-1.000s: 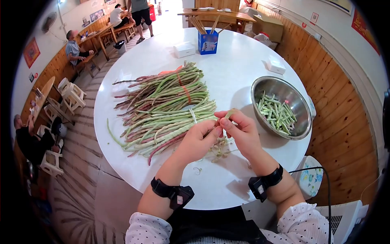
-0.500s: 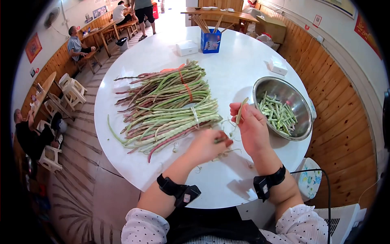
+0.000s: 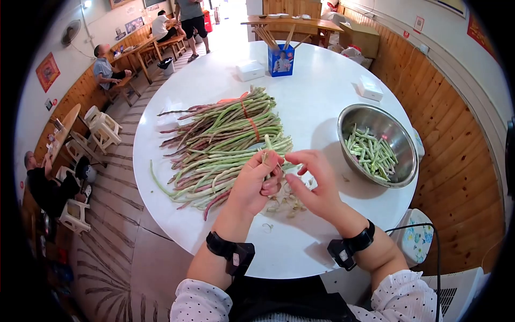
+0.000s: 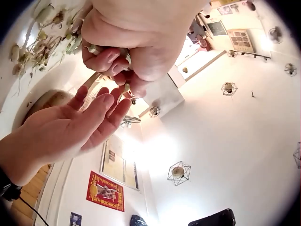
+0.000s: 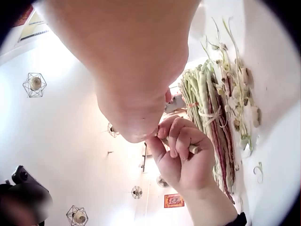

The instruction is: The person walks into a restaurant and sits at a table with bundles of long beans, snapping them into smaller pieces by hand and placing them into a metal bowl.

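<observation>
Red poster (image 4: pixel 105 190): we see small gold characters along its edges in the left wrist view, but we cannot read them.
Blue holder (image 3: pixel 281 60): we find a printed picture on its front, with no wording we can make out.
Wall sign (image 3: pixel 419 23): 1 small white sheet with reddish marks, too small for us to read.
Left wrist device (image 3: pixel 237 258): we see 1 pale label, unreadable at this size.
Legible text: 0 words or numbers that we can read.

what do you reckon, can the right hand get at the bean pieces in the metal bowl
Probably yes: the right hand is near, the bean pieces lie in an uncovered bowl, and nothing seems to stand between.
</observation>
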The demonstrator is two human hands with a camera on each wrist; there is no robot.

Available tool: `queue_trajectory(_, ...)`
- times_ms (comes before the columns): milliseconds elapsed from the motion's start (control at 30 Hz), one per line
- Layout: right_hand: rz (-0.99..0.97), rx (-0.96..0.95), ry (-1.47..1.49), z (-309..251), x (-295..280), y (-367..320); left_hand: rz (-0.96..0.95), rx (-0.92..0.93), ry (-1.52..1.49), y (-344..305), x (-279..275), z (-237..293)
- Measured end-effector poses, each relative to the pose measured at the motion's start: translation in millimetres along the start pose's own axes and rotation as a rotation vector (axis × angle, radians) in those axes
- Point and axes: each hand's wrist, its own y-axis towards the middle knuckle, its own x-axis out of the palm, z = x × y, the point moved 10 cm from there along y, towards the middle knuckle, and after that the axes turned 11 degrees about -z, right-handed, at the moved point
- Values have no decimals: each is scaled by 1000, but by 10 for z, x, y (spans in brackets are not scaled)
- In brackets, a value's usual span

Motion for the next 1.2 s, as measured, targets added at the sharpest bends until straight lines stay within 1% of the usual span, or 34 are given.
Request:
queue_trajectory(33, -4, -43, -53, -71, 14, -6, -28, 25, -9, 13, 13, 23)
queue_trajectory(100, 17, -113, -152, -169, 42, -21, -12, -16, 54, -2, 49, 13)
queue_trajectory(133, 34, -126, -174, -168, 33, -27, -3, -39, 82, -10, 58, -4)
queue_trajectory(200, 66, -150, -220, -165, 2, -52, -45, -75, 131, -12, 76, -35)
queue_trajectory(233, 95, -200, -296, -257, -31, -40, -53, -83, 139, -12, 93, -38)
queue_trajectory(333, 104, -239, -381, -297, -69, -43, -76, -115, 167, -20, 139, -69)
queue_trajectory(433, 108, -241, -436, -318, -102, -27, -129, -150, 188, -18, 199, -109)
queue_trajectory(533, 178, -160, -354, -129, -264, -48, -222, -209, 210, -40, 209, -162)
queue_trajectory(567, 216, -57, -263, -25, -361, -49, -259, -232, 218, -54, 214, -179)
queue_trajectory(633, 289, 145, -84, 175, -535, -75, -227, -181, 243, -81, 273, -67)
queue_trajectory(733, 202, 71, -132, 204, -512, -35, -220, -146, 271, -62, 265, -11)
queue_trajectory(767, 192, 102, -76, 235, -463, -39, -221, -143, 279, -55, 249, -9)
queue_trajectory(867, 164, 118, -113, 122, -412, -10, -201, -136, 322, -33, 227, -22)
queue_trajectory(967, 138, 128, -55, 164, -374, -21, -142, -109, 385, -45, 285, 22)
queue_trajectory(1067, 132, 116, -41, 139, -358, -14, 53, 74, 721, -37, 274, 161)
queue_trajectory(1167, 112, 131, -21, 184, -335, -20, 18, 336, 1099, -39, 342, 292)
queue_trajectory(1200, 102, 140, -13, 211, -322, -22, 30, 361, 1193, -53, 384, 322)
